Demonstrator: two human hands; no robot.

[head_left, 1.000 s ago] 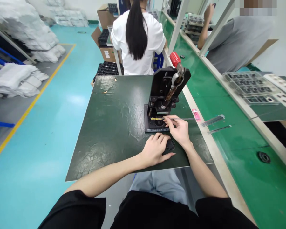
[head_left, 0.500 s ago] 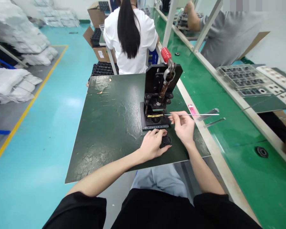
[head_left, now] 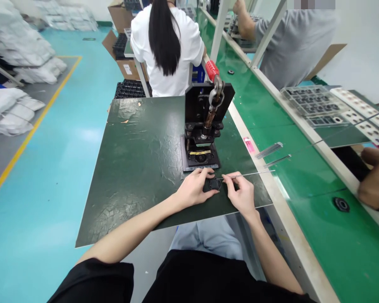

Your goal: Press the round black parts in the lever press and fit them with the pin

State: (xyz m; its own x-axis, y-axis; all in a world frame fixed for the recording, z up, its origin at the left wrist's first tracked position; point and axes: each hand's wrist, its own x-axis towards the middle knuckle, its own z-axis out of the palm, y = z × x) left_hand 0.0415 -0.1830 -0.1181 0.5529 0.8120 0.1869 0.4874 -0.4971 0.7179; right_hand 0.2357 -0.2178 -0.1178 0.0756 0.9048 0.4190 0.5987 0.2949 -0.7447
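Between the thumb and fingers of my left hand (head_left: 194, 188) sits a round black part (head_left: 214, 184), resting on the dark green tabletop (head_left: 139, 160). My right hand (head_left: 241, 194) pinches a thin metal rod (head_left: 255, 173) near its left end. The rod's near tip reaches the edge of the round part; whether it touches is too small to tell. Just beyond both hands stands a black toggle press (head_left: 205, 122) with a red handle (head_left: 212, 70). A yellow strip (head_left: 200, 152) crosses its lower part.
Bundles of thin rods (head_left: 269, 150) and a pink item (head_left: 249, 144) lie to the right. A green conveyor (head_left: 303, 176) carries another black round part (head_left: 341, 204). A person in a white shirt (head_left: 189, 46) sits ahead; another person's hand (head_left: 374, 176) is at far right.
My right hand has come down and toward me with the rod, from beside the press to the round part. My left hand stays around that part. The whole view has shifted slightly.
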